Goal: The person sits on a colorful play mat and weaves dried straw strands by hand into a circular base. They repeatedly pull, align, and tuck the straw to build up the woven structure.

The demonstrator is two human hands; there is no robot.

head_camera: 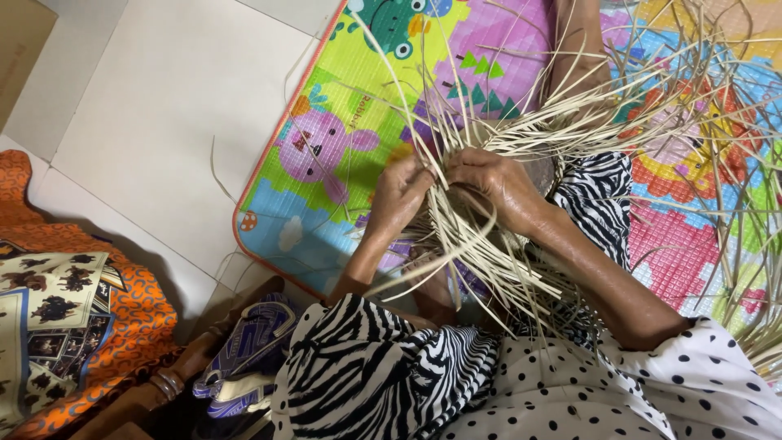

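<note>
The left hand [399,195] is curled, its fingers pinched around a few pale straw strips [456,236] at the middle of a tangled bundle. The thumb and fingertips press together on the strips, so the hand is grasping them rather than lying loose. Its wrist bends upward, and the bare forearm runs down and back toward the person's lap.

The right hand [493,183] sits just beside the left one, almost touching it, with the knuckles turned up. Its fingers are bent and closed over more of the same strips, gripping them from above. The right forearm slants down to the right, ending at a white sleeve with black dots [692,383].

The strips fan out in every direction from between the two hands, long thin ends spreading above and to the right of them and others hanging down below toward the lap.

Beneath the hands lies a bright play mat [326,155] with cartoon animals, a pink rabbit showing just left of the left hand. Below the hands is zebra-striped cloth [366,375] over the person's knees. Far to the left of the left hand lies orange patterned fabric [122,301] on pale floor tiles [163,106].
</note>
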